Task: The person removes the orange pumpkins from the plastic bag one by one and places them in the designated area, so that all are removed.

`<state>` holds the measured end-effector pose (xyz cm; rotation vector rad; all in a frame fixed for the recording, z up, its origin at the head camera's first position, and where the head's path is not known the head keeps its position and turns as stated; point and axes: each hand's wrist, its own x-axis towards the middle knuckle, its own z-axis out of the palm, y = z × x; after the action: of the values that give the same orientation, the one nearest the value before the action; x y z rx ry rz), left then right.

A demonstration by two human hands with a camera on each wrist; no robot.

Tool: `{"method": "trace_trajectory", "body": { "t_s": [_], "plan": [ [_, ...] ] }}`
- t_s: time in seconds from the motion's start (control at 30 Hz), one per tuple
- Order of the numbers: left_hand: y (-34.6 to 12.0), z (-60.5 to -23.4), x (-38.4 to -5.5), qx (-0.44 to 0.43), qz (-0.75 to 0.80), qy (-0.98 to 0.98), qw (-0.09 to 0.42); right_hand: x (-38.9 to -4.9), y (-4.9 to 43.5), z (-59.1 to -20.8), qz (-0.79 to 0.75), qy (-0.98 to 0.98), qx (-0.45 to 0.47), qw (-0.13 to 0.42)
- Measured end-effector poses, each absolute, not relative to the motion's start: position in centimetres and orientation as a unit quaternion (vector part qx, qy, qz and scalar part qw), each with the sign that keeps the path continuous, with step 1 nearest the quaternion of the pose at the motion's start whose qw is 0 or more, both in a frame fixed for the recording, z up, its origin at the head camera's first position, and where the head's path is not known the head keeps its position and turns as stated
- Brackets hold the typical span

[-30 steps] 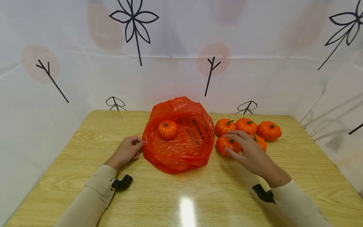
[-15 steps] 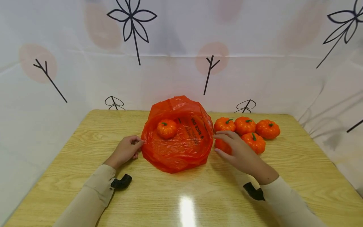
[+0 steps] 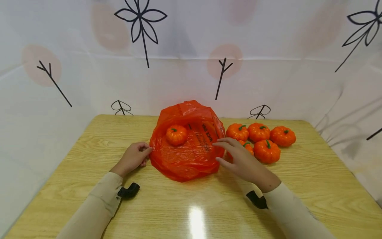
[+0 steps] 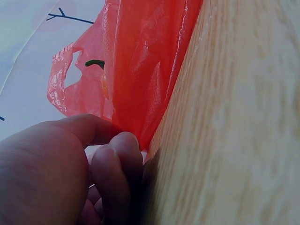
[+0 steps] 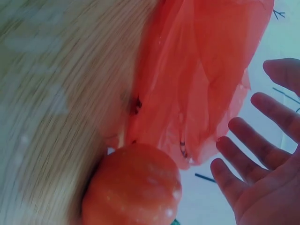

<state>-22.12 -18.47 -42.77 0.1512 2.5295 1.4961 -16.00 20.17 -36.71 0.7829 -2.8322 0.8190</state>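
Observation:
A red plastic bag (image 3: 185, 166) stands wide open on the wooden table, black print showing inside it. One small orange pumpkin (image 3: 176, 135) with a green stem lies in the bag. At the bag's left rim, my left hand (image 3: 135, 159) pinches the plastic between thumb and fingers; the left wrist view shows these fingertips (image 4: 125, 143) low on the bag's side. My right hand (image 3: 241, 161) hovers at the right rim with nothing in it, and its fingers (image 5: 255, 140) are spread in the right wrist view. Another pumpkin (image 5: 133, 187) sits beneath it beside the bag, partly hidden in the head view.
Several more pumpkins are grouped right of the bag, among them a front one (image 3: 267, 151) and a far-right one (image 3: 283, 136). A white patterned cloth (image 3: 185, 79) hangs behind the table (image 3: 155, 212).
My right hand has moved left from over the nearest pumpkin to the bag's right rim, uncovering part of that pumpkin. My left hand has kept its hold on the bag.

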Motion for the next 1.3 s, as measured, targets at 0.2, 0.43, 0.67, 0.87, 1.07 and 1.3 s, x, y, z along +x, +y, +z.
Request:
{"method": "trace_trajectory", "body": {
  "t_s": [0.2, 0.43, 0.67, 0.87, 1.07, 1.3],
  "plan": [
    [-18.5, -42.8, -22.1, 0.049, 0.504, 0.857, 0.098, -16.2, 19.4, -36.8, 0.268, -0.926, 0.263, 0.041],
    [-18.5, -42.9, -22.1, 0.049, 0.5, 0.859, 0.097, -16.4, 18.4, -36.6, 0.272, -0.923, 0.268, 0.044],
    [-18.6, -43.0, -22.2, 0.051, 0.501, 0.858, 0.096, -16.6, 17.8, -36.4, 0.274, -0.922, 0.269, 0.044],
    [-18.6, -42.8, -22.3, 0.049, 0.506, 0.855, 0.097, -16.8, 17.2, -36.2, 0.274, -0.921, 0.275, 0.037],
    [-18.5, -42.8, -22.2, 0.048, 0.505, 0.856, 0.097, -17.1, 16.5, -36.1, 0.272, -0.921, 0.278, 0.035],
    [-18.4, -42.8, -22.1, 0.048, 0.505, 0.856, 0.1, -17.3, 15.7, -36.0, 0.27, -0.921, 0.28, 0.03]
  ]
}}
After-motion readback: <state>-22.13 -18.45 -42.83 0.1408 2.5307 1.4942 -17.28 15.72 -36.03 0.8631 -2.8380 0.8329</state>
